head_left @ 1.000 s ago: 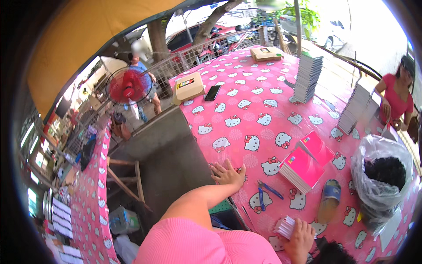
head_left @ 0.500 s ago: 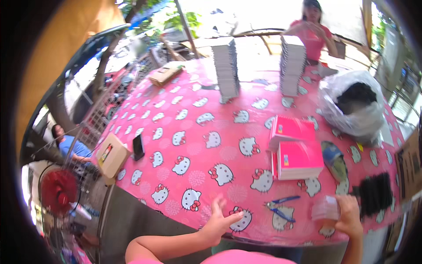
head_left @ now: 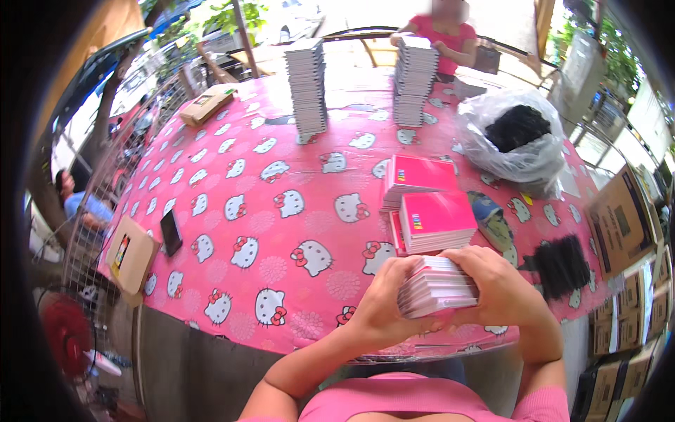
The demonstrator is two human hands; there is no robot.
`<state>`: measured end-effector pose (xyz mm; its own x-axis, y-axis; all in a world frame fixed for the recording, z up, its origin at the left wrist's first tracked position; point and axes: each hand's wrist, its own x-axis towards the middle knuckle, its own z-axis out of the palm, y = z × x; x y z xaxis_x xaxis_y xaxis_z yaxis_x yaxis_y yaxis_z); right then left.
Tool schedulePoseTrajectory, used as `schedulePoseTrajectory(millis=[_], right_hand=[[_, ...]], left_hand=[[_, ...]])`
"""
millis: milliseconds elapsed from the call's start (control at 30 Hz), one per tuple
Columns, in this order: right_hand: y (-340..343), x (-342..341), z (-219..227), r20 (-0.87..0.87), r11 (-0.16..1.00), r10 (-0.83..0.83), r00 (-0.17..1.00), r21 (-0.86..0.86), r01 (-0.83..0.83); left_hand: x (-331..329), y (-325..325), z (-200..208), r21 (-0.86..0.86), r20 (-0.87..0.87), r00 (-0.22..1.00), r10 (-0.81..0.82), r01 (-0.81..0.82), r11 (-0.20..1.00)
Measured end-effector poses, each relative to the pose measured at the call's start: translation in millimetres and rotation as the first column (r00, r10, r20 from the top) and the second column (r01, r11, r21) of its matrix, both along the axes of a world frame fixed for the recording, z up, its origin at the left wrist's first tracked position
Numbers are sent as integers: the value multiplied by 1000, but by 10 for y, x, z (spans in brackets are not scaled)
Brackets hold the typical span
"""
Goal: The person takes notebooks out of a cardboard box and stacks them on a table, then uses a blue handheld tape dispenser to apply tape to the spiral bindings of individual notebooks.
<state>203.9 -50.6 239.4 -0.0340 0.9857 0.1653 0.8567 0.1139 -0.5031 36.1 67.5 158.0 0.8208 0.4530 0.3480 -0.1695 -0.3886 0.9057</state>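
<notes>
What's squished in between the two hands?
A pale pink-and-white stack of thin layers. The head view shows it filling the gap, touching both the left hand and the right hand.

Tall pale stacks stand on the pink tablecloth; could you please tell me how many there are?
2: the left stack is toward the far side, and the right stack is in front of the co-worker. None appears hidden.

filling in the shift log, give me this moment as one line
left hand: gripping paper stack; right hand: gripping paper stack; beyond stack: pink-covered notebooks; farther right: clear plastic bag
</notes>
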Motion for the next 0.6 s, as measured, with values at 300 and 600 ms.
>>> schedulePoseTrajectory(millis=[300,600], right_hand=[[4,575,-84,-522,843,-183,833,354,406],[487,1337,-496,-520,865,-500,693,-253,434]], left_hand=[[375,68,392,-368,106,978,177,-127,921],[1060,527,97,-252,-362,824,436,-537,805]])
